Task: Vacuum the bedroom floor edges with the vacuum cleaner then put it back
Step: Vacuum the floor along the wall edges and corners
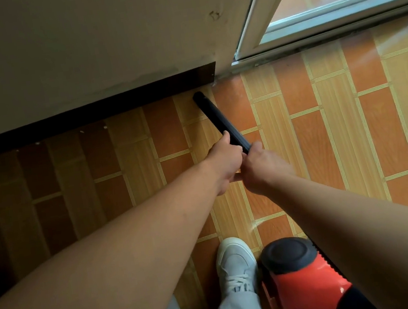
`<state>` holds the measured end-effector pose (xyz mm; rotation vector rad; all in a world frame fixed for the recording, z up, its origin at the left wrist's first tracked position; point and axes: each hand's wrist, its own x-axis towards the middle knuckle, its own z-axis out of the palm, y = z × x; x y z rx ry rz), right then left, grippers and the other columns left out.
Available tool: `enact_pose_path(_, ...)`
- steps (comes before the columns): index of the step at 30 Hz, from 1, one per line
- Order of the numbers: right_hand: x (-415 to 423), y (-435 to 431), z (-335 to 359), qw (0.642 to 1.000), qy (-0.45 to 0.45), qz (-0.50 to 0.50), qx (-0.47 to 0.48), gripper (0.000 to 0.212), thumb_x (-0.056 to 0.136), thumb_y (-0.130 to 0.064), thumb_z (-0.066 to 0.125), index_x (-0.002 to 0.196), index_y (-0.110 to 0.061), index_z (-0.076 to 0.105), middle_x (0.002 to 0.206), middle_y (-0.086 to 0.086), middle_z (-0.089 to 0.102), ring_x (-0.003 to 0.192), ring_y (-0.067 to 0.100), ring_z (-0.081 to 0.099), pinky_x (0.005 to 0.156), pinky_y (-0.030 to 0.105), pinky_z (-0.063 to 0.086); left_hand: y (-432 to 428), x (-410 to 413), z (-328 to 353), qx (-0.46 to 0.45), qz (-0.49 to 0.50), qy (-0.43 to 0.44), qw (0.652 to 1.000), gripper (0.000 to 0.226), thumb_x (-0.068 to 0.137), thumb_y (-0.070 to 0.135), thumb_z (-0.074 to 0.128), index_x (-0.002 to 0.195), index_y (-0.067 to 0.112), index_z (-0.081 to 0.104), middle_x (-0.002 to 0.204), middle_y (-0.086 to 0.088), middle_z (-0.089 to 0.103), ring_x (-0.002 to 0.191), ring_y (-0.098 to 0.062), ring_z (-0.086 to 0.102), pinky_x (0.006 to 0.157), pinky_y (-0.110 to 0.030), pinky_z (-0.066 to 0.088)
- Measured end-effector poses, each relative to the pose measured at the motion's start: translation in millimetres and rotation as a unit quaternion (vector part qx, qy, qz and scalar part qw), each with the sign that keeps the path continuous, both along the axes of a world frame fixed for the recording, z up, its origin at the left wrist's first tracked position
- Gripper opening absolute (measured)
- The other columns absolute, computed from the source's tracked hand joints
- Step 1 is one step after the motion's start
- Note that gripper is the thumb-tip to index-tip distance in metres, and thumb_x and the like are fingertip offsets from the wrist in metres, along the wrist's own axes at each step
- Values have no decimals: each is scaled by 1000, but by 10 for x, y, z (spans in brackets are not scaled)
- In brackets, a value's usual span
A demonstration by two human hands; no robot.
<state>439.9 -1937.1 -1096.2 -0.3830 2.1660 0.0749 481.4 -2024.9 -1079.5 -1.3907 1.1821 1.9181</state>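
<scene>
Both hands are closed round the black wand (214,115) at the middle of the frame. The left hand (225,160) is wrapped on the tube nearer its tip, and the right hand (262,165) grips it just behind. The two hands appear to touch.

From the grip the wand is angled up and to the left. Its open end is held at or just above the floor (340,134), just beside the dark skirting board (111,107) at the foot of the wall (74,41). The tip lies near the corner where the skirting ends against the white door frame (253,30) in the upper right. Whether the tip actually touches the tiles cannot be told.

The red and black body of the vacuum cleaner (306,282) is seen at the lower right, beside a pale shoe (235,258) and partly covered by the right forearm.

The edge-cleaning step is judged to be in hand, with this corner being worked; the return of the machine is not yet begun. For the next move, the tip would have to be kept low and close against the skirting and drawn along it toward the left of the frame, or swung along the door threshold to the right. The body would need to be pulled along behind.
</scene>
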Motion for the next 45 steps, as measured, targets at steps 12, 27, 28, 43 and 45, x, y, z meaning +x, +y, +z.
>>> enact_pose_path(12,149,-95,-20,1000,-1,-3,-20,29,106,-44,32,106,-16,36,91,6,58,86,29,62,70,40,48,-142,141,-17,-2,3,-8,1000,67,108,9,37,161,42,11,93,10,56,86,-11,61,66,-31,55)
enact_pose_path(27,197,-267,19,1000,-16,6,-22,24,107,-38,34,104,-15,35,77,1,45,80,27,56,71,41,48,-332,205,-50,0,18,-8,1000,64,110,15,38,161,42,10,84,9,53,82,-12,59,84,-41,57)
enact_pose_path(28,215,-288,19,1000,-17,9,-24,23,107,-38,35,104,-15,35,77,1,45,77,25,54,69,40,46,-352,211,-58,0,21,-9,1000,65,110,15,38,161,43,8,87,7,55,84,-14,60,85,-42,56)
enact_pose_path(43,267,-130,7,998,-23,-51,9,22,103,-35,43,108,-14,34,83,5,51,82,29,61,67,41,52,-166,155,-111,15,35,-12,999,73,106,5,48,159,46,18,100,4,53,74,-12,55,100,-49,55)
enact_pose_path(45,289,-121,0,999,-18,-48,7,22,103,-34,42,107,-15,33,81,4,50,82,29,61,68,42,52,-150,164,-116,9,32,-12,999,75,105,4,48,158,47,17,115,1,53,75,-12,54,98,-47,56)
